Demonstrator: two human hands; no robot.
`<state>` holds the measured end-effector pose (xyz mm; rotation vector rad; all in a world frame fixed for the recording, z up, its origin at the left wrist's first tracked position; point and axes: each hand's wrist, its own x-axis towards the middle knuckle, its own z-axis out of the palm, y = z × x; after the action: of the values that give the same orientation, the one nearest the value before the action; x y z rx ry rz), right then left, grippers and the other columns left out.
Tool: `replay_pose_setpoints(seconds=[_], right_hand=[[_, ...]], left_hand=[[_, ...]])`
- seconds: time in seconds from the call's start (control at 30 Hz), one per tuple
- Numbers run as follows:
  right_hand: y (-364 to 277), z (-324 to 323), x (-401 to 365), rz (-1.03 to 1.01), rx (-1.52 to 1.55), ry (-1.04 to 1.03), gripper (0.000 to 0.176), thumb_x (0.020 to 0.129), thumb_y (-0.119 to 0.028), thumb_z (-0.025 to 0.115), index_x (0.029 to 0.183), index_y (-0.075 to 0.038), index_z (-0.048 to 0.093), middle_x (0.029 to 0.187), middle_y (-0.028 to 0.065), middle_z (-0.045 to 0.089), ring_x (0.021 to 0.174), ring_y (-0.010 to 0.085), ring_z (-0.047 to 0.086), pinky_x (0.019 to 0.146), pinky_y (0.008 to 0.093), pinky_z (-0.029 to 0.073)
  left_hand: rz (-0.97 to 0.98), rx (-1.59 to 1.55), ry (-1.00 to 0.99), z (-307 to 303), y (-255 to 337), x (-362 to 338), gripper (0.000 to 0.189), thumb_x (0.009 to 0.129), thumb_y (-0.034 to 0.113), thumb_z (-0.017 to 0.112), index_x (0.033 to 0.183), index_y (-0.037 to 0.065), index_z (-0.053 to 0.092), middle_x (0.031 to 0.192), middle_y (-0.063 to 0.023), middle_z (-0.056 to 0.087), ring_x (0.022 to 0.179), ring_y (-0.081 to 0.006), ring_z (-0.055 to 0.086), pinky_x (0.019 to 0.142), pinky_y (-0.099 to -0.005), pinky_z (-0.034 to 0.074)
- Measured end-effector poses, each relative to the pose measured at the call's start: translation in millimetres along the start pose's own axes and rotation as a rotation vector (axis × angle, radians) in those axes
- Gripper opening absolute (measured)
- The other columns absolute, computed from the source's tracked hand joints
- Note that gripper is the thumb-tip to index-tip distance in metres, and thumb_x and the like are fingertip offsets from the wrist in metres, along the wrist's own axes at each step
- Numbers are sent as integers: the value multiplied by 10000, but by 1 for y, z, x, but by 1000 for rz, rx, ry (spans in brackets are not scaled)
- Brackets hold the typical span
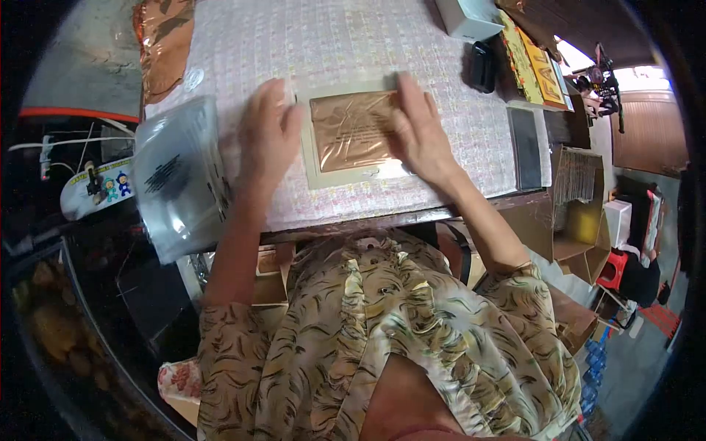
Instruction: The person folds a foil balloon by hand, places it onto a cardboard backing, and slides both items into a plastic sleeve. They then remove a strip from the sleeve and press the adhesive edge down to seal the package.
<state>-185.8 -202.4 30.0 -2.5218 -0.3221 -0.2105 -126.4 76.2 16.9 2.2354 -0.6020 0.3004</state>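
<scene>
A shiny copper-coloured packet (353, 132) with faint print lies flat on a pale grey-green board (331, 178) at the middle of the cloth-covered table (294, 33). My left hand (271, 136) is just left of the board, fingers apart and somewhat blurred, with nothing in it. On the other side, my right hand (425, 140) reaches over the right edge of the packet with its fingers apart. Whether its fingertips touch the packet I cannot tell.
Clear plastic bags (176, 173) lie at the table's left edge, with copper-coloured foil (165, 48) behind them. At the right are a black tray (482, 67), a white box (468, 18), a yellow box (540, 70) and a dark flat slab (524, 147). Cardboard boxes (581, 213) stand beyond.
</scene>
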Motion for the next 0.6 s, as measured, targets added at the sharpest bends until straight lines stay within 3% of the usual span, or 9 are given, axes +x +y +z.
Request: replay_pose_setpoints(seconds=[0.03, 0.07, 0.1, 0.17, 0.3, 0.37, 0.4, 0.47, 0.6], right_hand=[[1, -4, 4, 114, 285, 53, 648, 1080, -338, 465, 1584, 21, 274, 1622, 251, 334, 1519, 413, 294, 1261, 495, 197], [7, -1, 8, 106, 283, 54, 648, 1080, -338, 465, 1584, 21, 274, 1622, 251, 334, 1519, 413, 294, 1261, 495, 197], [15, 6, 12, 75, 194, 93, 633, 1076, -304, 469, 1571, 40, 275, 1605, 279, 340, 1506, 435, 302, 1258, 490, 209], [24, 9, 25, 35, 32, 123, 641, 1062, -273, 518, 1556, 70, 296, 1593, 310, 339, 1482, 462, 327, 1244, 469, 259], [29, 22, 29, -8, -224, 182, 647, 1056, -273, 530, 1550, 74, 299, 1582, 310, 356, 1465, 456, 354, 1234, 479, 277], [29, 22, 29, 2, -195, 189, 647, 1047, -267, 556, 1556, 50, 315, 1579, 307, 367, 1451, 448, 386, 1230, 498, 280], [26, 20, 29, -2, -193, 202, 647, 1047, -267, 556, 1556, 50, 315, 1579, 307, 367, 1451, 448, 386, 1230, 498, 280], [21, 14, 29, 9, -32, 303, 559, 1000, -185, 629, 1518, -52, 465, 1493, 259, 482, 1355, 409, 496, 1190, 506, 333], [-24, -27, 48, -197, 67, 354, 470, 922, -141, 722, 1385, -159, 644, 1312, 142, 624, 1192, 327, 588, 1076, 474, 422]], left_hand=[[-194, 71, -5, -2, -3, 7, 665, 919, 309, 751, 1438, -23, 500, 1465, -254, 538, 1292, -343, 590, 1039, -459, 496], [-388, 139, -10, -3, -5, 14, 647, 902, 211, 774, 1429, -40, 496, 1425, -256, 572, 1196, -321, 665, 975, -411, 546], [-387, 139, -6, -1, -3, 20, 647, 902, 211, 774, 1429, -40, 496, 1425, -256, 572, 1196, -321, 665, 975, -411, 546], [-431, 172, 60, 8, 3, 34, 647, 883, 256, 806, 1361, -70, 517, 1290, -246, 653, 1009, -307, 720, 859, -417, 572], [-433, 281, -12, 16, -13, 54, 732, 839, 281, 850, 1385, -64, 507, 1178, -208, 708, 957, -263, 724, 818, -381, 570], [-619, -219, -48, 13, -24, 57, 712, 856, 313, 841, 1384, -60, 543, 1167, -155, 724, 979, -202, 717, 824, -342, 569], [-608, -213, -43, 3, -20, 58, 712, 856, 313, 841, 1384, -60, 543, 1167, -155, 724, 979, -202, 717, 824, -342, 569], [-642, -507, -333, -22, -6, 52, 590, 937, 312, 765, 1365, -56, 592, 1192, -109, 725, 1051, -161, 698, 883, -301, 561], [-665, -945, -233, -26, 25, 38, 426, 1033, 248, 640, 1330, -56, 629, 1245, -102, 708, 1112, -163, 686, 963, -297, 546]])
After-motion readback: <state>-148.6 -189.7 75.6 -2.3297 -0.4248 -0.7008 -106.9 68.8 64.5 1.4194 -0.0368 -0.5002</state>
